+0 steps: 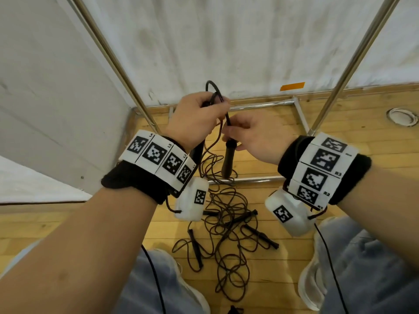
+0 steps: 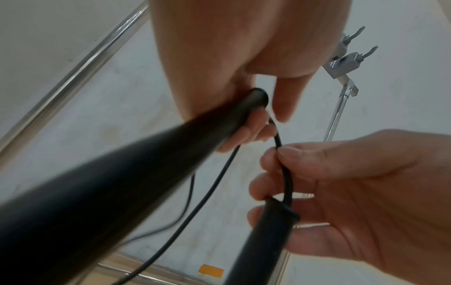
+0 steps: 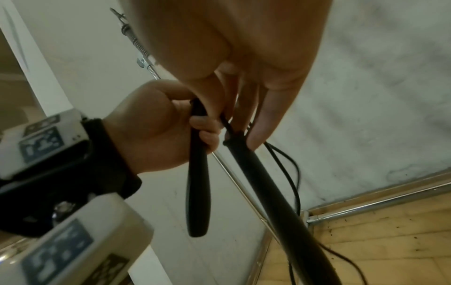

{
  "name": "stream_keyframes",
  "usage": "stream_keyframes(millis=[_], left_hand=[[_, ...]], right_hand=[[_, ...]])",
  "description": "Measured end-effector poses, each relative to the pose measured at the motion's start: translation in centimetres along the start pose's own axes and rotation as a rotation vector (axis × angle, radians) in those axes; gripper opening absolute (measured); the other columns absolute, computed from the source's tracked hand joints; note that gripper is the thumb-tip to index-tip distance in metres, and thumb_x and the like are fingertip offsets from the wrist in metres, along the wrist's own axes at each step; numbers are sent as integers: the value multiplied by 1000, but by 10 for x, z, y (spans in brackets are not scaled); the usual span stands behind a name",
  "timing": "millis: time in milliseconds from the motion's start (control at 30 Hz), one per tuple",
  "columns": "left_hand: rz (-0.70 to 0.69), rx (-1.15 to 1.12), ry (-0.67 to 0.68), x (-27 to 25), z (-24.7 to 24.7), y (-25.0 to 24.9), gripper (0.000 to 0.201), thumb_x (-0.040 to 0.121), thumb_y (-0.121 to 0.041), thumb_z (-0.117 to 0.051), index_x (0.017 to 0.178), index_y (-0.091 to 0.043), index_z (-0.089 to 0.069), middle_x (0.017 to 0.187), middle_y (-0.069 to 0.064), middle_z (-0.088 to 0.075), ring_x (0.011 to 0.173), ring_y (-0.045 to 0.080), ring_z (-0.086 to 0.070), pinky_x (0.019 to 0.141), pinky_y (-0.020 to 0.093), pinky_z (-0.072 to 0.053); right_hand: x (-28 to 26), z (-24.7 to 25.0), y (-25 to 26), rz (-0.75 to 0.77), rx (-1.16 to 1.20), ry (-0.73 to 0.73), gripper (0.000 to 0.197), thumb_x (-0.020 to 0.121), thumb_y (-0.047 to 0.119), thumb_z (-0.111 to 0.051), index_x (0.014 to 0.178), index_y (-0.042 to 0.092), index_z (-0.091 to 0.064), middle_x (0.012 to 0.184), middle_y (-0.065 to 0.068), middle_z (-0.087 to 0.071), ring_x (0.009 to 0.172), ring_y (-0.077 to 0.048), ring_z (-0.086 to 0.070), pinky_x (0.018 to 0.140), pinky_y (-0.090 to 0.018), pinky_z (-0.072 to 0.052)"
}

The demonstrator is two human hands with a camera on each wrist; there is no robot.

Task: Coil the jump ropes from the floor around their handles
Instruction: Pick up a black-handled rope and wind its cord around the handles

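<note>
i see my left hand (image 1: 195, 114) raised above the wooden plank floor (image 1: 353, 155), its fingers curled round the neck of a slim black plastic jump-rope handle (image 3: 198, 185) whose thick end hangs down past my wrist. a short loop of thin black rope (image 1: 213, 87) arches over the top of that fist. my right hand (image 1: 254, 137) sits just beside the left, thumb and forefinger pinching the rope right where it leaves the cap of a second black handle (image 1: 227, 159); that handle dangles upright below my fingers, near the first one but not touching it as far as i can tell. in the left wrist view the pinch is plain, with the rope curving from one handle's cap across to the other.

below both hands the rope falls in loose strands to a tangled pile of dark jump ropes (image 1: 226, 223) on the floor, between my white shoes (image 1: 313, 268). several more black handles (image 1: 260, 235) lie scattered in that tangle. a chrome tube frame (image 1: 260, 105) runs along the floor's far edge against the white wall (image 1: 226, 41), and a strip of orange tape (image 1: 292, 86) is stuck low on the wall.
</note>
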State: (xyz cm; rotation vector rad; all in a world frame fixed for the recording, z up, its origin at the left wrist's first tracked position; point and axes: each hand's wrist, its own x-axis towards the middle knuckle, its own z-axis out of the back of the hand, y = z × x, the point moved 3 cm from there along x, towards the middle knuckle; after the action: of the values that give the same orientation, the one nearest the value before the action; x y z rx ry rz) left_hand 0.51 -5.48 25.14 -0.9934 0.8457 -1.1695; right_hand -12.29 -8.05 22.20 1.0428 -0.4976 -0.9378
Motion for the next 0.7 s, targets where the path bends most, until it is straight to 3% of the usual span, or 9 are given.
stream_keyframes(millis=[100, 167, 300, 333, 400, 500, 600, 633, 700], left_hand=[[52, 171, 142, -3, -2, 1, 29, 64, -10, -61, 92, -18, -62, 77, -2, -57, 74, 14, -53, 74, 31, -45], [57, 314, 224, -5, -4, 4, 28, 71, -3, -67, 93, -20, -62, 80, -4, -58, 73, 11, -53, 70, 24, -44], [9, 535, 225, -7, -6, 3, 20, 76, -12, -71, 83, -24, -58, 79, -7, -57, 71, 9, -52, 59, 23, -36], [1, 559, 214, -7, -7, 3, 16, 77, -12, -70, 88, -20, -59, 81, -4, -58, 74, 13, -54, 60, 24, -38], [3, 588, 202, -8, -7, 3, 16, 80, -12, -66, 93, -17, -59, 85, -1, -61, 78, 16, -56, 64, 25, -42], [15, 581, 208, -9, -5, -1, 18, 81, -10, -64, 96, -18, -59, 91, 2, -64, 81, 17, -59, 67, 25, -46], [-13, 575, 216, -11, -5, -8, 19, 80, -8, -65, 96, -16, -58, 94, 5, -65, 84, 21, -60, 71, 28, -48], [-22, 573, 210, -11, -5, -10, 18, 80, -9, -64, 95, -15, -56, 91, 4, -64, 83, 21, -59, 70, 27, -47], [-29, 555, 184, -12, -3, -14, 20, 81, -9, -63, 96, -16, -52, 90, 2, -61, 81, 18, -57, 67, 25, -44]], right_hand=[[7, 6, -1, -61, 120, -72, 22, 93, 20, -57, 88, 0, -63, 85, -13, -65, 80, -22, -69, 66, -31, -59], [11, 8, 0, -114, 315, -104, 20, 93, 15, -57, 82, -1, -59, 80, -13, -63, 71, -21, -69, 59, -27, -57], [14, 11, 3, -202, 668, -166, 17, 93, 6, -54, 77, 1, -57, 68, -9, -55, 63, -21, -63, 58, -28, -57], [15, 11, 2, -210, 631, -162, 18, 93, 10, -56, 77, 1, -57, 67, -8, -54, 62, -21, -62, 60, -29, -57], [17, 12, -2, -167, 287, -164, 27, 92, 27, -57, 80, 4, -59, 68, -5, -55, 60, -18, -62, 59, -28, -55], [19, 15, 0, 77, -159, -307, 28, 91, 39, -54, 89, 11, -53, 80, 1, -53, 70, -12, -53, 64, -24, -42], [20, 13, 1, 147, -64, -216, 22, 96, 36, -45, 95, 15, -50, 93, -6, -60, 86, -20, -58, 79, -32, -46], [20, 12, 1, 116, 2, -170, 28, 98, 38, -41, 92, 13, -54, 90, -10, -64, 85, -25, -61, 82, -38, -48], [18, 11, 3, 88, 121, -112, 43, 97, 45, -37, 73, 15, -55, 63, -2, -63, 64, -21, -60, 75, -39, -48]])
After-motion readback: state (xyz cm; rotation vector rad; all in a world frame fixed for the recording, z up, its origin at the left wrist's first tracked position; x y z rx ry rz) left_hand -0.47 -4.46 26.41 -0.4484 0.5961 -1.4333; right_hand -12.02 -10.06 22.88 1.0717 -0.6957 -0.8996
